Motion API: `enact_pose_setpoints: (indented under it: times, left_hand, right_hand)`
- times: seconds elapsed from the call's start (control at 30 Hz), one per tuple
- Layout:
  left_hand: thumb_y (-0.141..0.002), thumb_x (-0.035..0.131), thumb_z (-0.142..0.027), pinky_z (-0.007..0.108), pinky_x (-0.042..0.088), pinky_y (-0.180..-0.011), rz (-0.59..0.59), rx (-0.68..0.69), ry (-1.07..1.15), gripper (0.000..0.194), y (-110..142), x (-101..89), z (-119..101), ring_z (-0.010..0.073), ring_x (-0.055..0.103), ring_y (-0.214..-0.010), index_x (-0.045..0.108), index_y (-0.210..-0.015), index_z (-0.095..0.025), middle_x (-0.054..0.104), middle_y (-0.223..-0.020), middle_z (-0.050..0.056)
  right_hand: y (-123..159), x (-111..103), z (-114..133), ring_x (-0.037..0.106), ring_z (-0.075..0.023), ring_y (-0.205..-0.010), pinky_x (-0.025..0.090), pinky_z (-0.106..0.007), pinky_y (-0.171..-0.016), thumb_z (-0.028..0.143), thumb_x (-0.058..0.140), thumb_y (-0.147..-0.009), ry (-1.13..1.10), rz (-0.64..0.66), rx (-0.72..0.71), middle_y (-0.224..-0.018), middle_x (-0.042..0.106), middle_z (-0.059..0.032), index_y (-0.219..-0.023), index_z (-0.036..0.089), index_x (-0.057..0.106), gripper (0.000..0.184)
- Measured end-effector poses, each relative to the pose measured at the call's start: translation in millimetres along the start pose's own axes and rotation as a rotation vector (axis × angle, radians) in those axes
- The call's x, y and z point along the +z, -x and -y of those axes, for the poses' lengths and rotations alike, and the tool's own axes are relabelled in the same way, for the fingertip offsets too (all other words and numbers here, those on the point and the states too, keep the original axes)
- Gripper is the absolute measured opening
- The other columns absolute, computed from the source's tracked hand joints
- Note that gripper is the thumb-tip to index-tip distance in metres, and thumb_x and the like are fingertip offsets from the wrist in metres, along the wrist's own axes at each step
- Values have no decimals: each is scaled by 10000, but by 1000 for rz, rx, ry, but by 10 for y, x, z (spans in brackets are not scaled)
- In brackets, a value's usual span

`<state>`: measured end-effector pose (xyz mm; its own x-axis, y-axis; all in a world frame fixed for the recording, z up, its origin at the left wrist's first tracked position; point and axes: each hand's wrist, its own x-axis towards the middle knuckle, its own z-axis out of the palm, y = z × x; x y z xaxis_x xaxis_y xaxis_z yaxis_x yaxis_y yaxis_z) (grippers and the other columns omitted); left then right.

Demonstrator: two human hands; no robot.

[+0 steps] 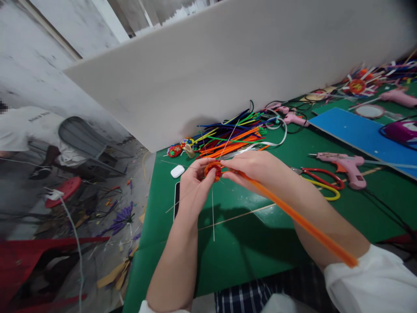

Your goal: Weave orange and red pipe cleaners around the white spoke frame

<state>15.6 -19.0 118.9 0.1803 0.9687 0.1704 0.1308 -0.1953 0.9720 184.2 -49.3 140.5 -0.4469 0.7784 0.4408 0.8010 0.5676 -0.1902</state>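
Observation:
My left hand [197,182] pinches a small round coil of red and orange pipe cleaner [217,167], its thumb lying across the front. Thin, pale, straight sticks or wires [213,215] spread outward from the coil in several directions. Close on the right, my right hand [246,167] has its fingers closed on an orange pipe cleaner [293,210] near the coil. The long free end of this pipe cleaner runs down over my right forearm. Both hands are raised over the green table [241,256]. The fingertips partly hide the coil.
Behind my hands lies a pile of coloured pipe cleaners [234,134]. To the right are red-and-yellow-handled scissors [325,178], a pink glue gun [353,167] and a blue board [361,134]. A white case [177,171] and a phone [177,200] lie left. A person [35,130] sits beyond.

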Motion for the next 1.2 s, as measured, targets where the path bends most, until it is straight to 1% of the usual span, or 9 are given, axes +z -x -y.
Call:
enact_pose_setpoints:
  times: [0.2, 0.3, 0.43, 0.57, 0.63, 0.77, 0.87, 1.03, 1.2]
  left_hand:
    - [-698, 633, -223, 222, 520, -593, -37, 21, 0, 234, -5, 10, 27, 100, 609, -612, 613, -924, -164, 661, -754, 26]
    - [-704, 627, -224, 222, 515, -596, -36, 33, -4, 234, -3, 13, 26, 105, 613, -624, 609, -928, -162, 662, -759, 28]
    - [-713, 615, -219, 206, 500, -578, -44, 51, -43, 215, 2, 11, 16, 99, 605, -603, 610, -920, -163, 650, -711, 15]
    - [-713, 613, -215, 203, 493, -574, -55, 63, -64, 172, 3, 6, 21, 92, 591, -586, 610, -874, -156, 640, -690, 6]
    - [-711, 616, -216, 206, 492, -581, -57, 57, -61, 165, 2, 5, 28, 93, 589, -593, 608, -862, -151, 641, -706, 10]
    - [-710, 617, -215, 207, 491, -581, -59, 68, -58, 160, -3, 11, 36, 93, 587, -594, 605, -853, -144, 643, -726, 15]
    - [-708, 617, -210, 203, 493, -579, -56, 75, -58, 156, -6, 19, 35, 91, 587, -596, 606, -848, -143, 646, -732, 14]
    - [-710, 618, -219, 199, 497, -582, -62, 76, -55, 165, -5, 22, 44, 90, 589, -601, 610, -857, -144, 644, -727, 12]
    - [-718, 618, -241, 199, 496, -553, -60, 58, -52, 197, 2, 24, 54, 83, 574, -563, 616, -888, -143, 641, -719, 10]
  right_hand:
    - [27, -53, 37, 572, -164, -651, 324, -259, -550, 285, 415, -882, 11, 65, 65, -710, 624, -41, -880, 161, 598, 221]
    - [27, -57, 45, 584, -162, -700, 349, -252, -579, 241, 418, -882, -42, 79, 28, -773, 641, -46, -927, 162, 603, 206]
    - [27, -24, 42, 590, -163, -712, 357, -251, -580, 195, 481, -841, -50, 75, -42, -829, 655, -46, -919, 172, 610, 152]
    - [40, -58, 80, 582, -145, -679, 361, -244, -571, 76, 501, -792, -41, 101, -17, -781, 642, -13, -888, 182, 613, 182]
    - [44, -86, 106, 584, -149, -708, 383, -247, -599, 52, 492, -789, -28, 114, 5, -794, 638, -20, -903, 176, 621, 212]
    - [36, -104, 139, 578, -173, -836, 430, -267, -683, 84, 465, -827, -5, 101, -3, -919, 629, -77, -927, 152, 642, 214]
    - [29, -98, 149, 563, -180, -887, 448, -282, -722, 67, 475, -813, 16, 89, -40, -992, 610, -102, -927, 139, 646, 218]
    - [35, -104, 158, 572, -181, -892, 463, -287, -720, 44, 488, -786, 4, 123, -56, -1001, 617, -93, -925, 141, 642, 229]
    - [40, -102, 152, 578, -184, -913, 461, -290, -731, 61, 475, -810, -11, 81, -72, -980, 634, -91, -961, 159, 643, 247]
